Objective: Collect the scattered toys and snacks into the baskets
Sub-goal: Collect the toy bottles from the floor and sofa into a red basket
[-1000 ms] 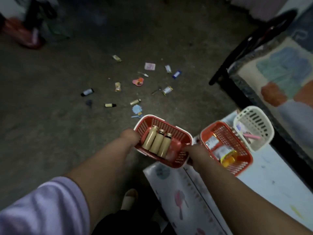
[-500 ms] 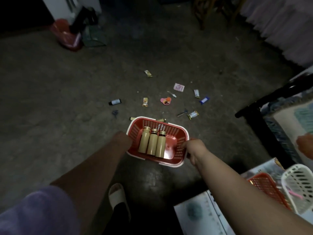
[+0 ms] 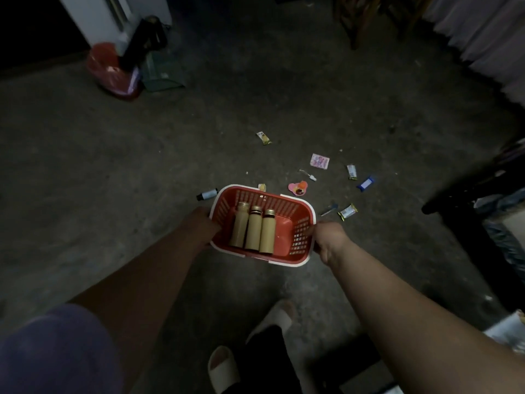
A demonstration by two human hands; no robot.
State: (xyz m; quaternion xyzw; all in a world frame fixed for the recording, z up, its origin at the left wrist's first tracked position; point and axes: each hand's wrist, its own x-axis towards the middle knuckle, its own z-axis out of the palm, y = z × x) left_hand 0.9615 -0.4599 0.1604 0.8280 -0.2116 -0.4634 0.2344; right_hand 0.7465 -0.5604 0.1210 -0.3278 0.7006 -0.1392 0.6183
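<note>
Left grip (image 3: 203, 223) clamps the left end of the basket (image 3: 301, 240), fingers hidden under the rim. Right grip (image 3: 329, 240) holds the right end, fingertips curled onto the mesh wall. Both grips are full, nothing else in them.

The basket is red with a white rim and hangs between the two grips over the floor (image 3: 142, 180). Three tan bottles (image 3: 253, 230) lie side by side in its left half, touching each other, gold caps pointing away from the person. The right half of the basket bottom is bare.

Loose things lie on the floor beyond the basket:
- Dark bottle (image 3: 207, 194) just beside the far left corner.
- Small packet (image 3: 262, 187) peeking over the far rim.
- Pink toy (image 3: 297, 188) near the far right corner.
- Stick (image 3: 329, 209) and wrapper (image 3: 347, 211) together, right of the basket.
- Blue bar (image 3: 366, 183) and white tube (image 3: 351, 172) further right.
- Small white piece (image 3: 308, 174) and pink card (image 3: 320, 161) behind the toy.
- Yellow wrapper (image 3: 263, 137) furthest out, apart from the rest.

Two pale slippers (image 3: 223, 368) are under the arms. A red bag (image 3: 113, 72) sits far left by a white wall. Dark furniture (image 3: 468, 200) is at the right edge.
</note>
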